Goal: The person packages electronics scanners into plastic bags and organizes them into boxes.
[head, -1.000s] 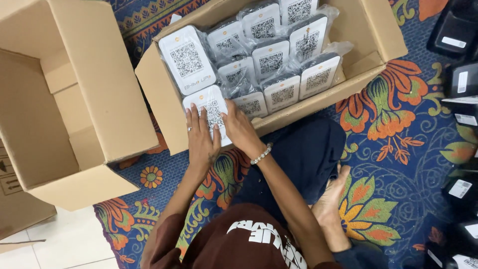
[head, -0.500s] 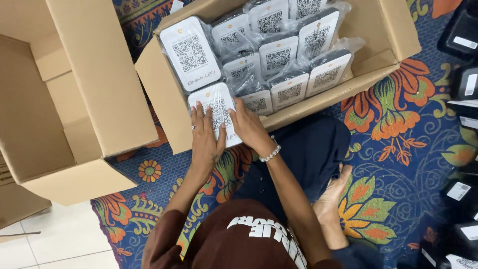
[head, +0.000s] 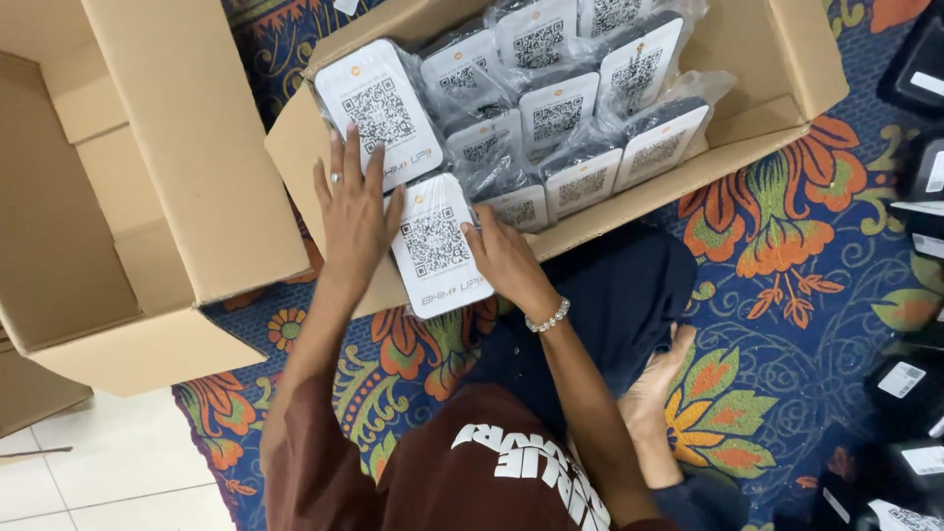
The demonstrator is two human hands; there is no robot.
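Your left hand [head: 356, 211] lay flat with its fingers spread, a ring on one of them, resting on the near-left corner of the filled cardboard box [head: 787, 59]; its fingertips reached onto the lower edge of the large white code card [head: 377, 110] that leaned in that corner, and its thumb touched the left edge of the wrapped white card [head: 438, 246]. That hand gripped nothing. Your right hand [head: 503, 258], with a beaded bracelet [head: 547, 318] at the wrist, was pressed against the right edge of the same wrapped card, fingers curled along its side and holding it; how far they went behind it could not be seen. The wrapped card stood tilted over the box's near wall, its lower half hanging out past the edge above the patterned rug [head: 787, 285], its printed face turned up toward you. Behind it, the box was packed with more wrapped cards [head: 575, 138] in clear plastic, standing in rows and overlapping one another. To your left an open empty carton [head: 187, 147] sat just beside the filled box, partly on the rug and partly on the pale tiled floor [head: 118, 482]. Dark boxed devices [head: 910, 379] lay along the right edge of the rug, well apart from your hands.
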